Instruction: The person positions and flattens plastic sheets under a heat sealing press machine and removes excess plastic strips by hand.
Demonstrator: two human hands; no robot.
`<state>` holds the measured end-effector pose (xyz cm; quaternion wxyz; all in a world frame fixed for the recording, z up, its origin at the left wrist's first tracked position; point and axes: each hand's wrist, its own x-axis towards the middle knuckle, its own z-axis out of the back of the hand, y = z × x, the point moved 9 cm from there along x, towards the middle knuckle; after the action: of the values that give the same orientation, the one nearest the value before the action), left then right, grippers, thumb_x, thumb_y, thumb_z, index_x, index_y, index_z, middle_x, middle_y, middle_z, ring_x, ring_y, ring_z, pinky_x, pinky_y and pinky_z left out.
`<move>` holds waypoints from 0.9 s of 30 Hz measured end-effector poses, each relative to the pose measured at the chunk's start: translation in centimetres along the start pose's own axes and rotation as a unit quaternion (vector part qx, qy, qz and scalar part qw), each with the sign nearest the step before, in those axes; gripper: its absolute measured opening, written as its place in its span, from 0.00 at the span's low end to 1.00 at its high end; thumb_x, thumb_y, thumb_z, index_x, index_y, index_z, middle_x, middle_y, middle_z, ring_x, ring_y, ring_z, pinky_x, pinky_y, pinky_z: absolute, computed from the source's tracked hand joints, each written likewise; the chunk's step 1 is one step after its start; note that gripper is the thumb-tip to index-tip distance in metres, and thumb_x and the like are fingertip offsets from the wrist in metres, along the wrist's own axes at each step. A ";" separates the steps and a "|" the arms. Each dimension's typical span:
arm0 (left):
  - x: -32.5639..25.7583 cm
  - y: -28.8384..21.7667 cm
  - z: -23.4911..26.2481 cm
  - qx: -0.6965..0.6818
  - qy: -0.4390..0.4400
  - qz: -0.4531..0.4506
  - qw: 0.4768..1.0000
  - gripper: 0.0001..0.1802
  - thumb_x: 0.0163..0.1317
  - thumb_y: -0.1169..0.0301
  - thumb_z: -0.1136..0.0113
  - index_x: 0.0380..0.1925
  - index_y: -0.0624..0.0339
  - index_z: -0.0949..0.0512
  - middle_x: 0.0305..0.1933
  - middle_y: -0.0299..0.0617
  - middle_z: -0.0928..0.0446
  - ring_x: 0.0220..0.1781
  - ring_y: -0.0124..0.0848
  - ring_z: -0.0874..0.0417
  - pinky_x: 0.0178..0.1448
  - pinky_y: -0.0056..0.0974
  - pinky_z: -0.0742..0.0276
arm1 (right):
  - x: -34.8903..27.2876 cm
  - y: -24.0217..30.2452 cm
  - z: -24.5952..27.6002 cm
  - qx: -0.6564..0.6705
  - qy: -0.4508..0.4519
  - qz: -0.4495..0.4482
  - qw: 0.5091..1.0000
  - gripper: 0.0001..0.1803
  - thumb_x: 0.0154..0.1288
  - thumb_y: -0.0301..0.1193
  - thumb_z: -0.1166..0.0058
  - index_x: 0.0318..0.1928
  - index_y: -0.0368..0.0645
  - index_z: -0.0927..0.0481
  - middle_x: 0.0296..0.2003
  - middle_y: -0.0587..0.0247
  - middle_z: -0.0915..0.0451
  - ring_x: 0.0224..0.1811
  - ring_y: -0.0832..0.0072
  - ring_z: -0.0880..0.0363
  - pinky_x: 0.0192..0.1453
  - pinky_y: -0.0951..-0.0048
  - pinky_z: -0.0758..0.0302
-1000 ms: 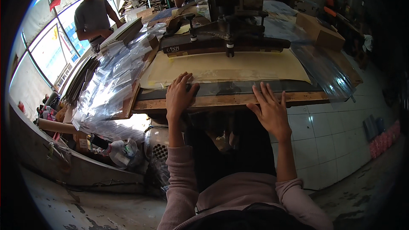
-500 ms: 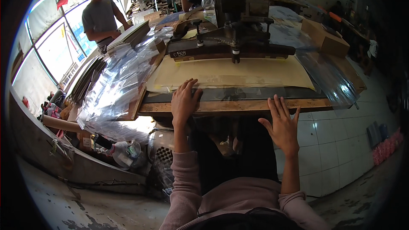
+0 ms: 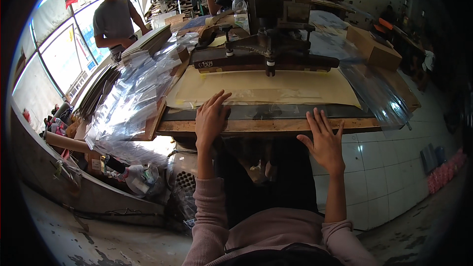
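Left hand (image 3: 211,118) lay flat, fingers spread and gripping nothing, its palm on the front edge of the wooden workbench (image 3: 266,126) and its fingertips on a clear plastic sheet (image 3: 276,112) that covered the dark strip just beyond the edge. Right hand (image 3: 324,140) was likewise open with fingers fanned, held nearer the body than the bench edge; whether its fingertips touched the sheet or the wood could not be told. Beyond both hands lay a tan paper layer (image 3: 276,88), and past it the dark bar of a press machine (image 3: 266,59) stood over the paper. To the outer side of the left hand a heap of clear plastic bags (image 3: 128,113) spilled off the bench. Farther beyond the right hand sat a cardboard box (image 3: 373,49). Far past the left hand a person in a grey shirt (image 3: 114,19) stood by the windows.
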<state>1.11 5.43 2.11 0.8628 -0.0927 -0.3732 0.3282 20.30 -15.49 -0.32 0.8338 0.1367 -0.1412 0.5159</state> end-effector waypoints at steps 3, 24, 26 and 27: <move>-0.1 0.2 -0.4 0.023 0.031 0.001 0.999 0.19 0.59 0.61 0.48 0.52 0.46 0.27 0.60 0.40 0.32 0.61 0.39 0.32 0.63 0.42 0.41 | 1.0 -0.5 -0.2 0.010 0.005 -0.007 1.000 0.43 0.56 0.66 0.72 0.63 0.49 0.39 0.64 0.59 0.42 0.68 0.67 0.48 0.66 0.33 0.62; 4.5 -2.4 -1.2 0.113 0.250 -0.108 0.955 0.34 0.61 0.40 0.60 0.60 0.50 0.36 0.68 0.45 0.46 0.71 0.42 0.50 0.68 0.63 0.59 | 9.0 -6.9 -0.8 -0.072 0.151 -0.079 0.983 0.43 0.59 0.65 0.71 0.64 0.45 0.43 0.64 0.56 0.43 0.68 0.65 0.46 0.69 0.40 0.63; 4.7 -2.6 -2.6 0.116 0.286 -0.117 0.944 0.34 0.62 0.42 0.61 0.62 0.48 0.40 0.69 0.45 0.48 0.71 0.42 0.52 0.69 0.62 0.60 | 9.1 -6.3 -0.3 -0.067 0.106 -0.046 0.991 0.42 0.59 0.63 0.66 0.60 0.39 0.37 0.59 0.52 0.35 0.62 0.62 0.37 0.65 0.44 0.50; 4.5 -2.8 -3.6 0.117 0.323 -0.130 0.930 0.33 0.63 0.43 0.62 0.64 0.47 0.43 0.69 0.45 0.49 0.72 0.42 0.53 0.70 0.61 0.61 | 9.2 -6.4 -0.4 -0.069 0.104 -0.042 0.991 0.42 0.59 0.63 0.66 0.60 0.39 0.37 0.59 0.52 0.35 0.62 0.62 0.37 0.65 0.44 0.50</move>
<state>7.40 6.44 3.35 0.9764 -0.0429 -0.0421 0.2073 30.00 -10.49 2.27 0.8724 0.0297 -0.0829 0.4808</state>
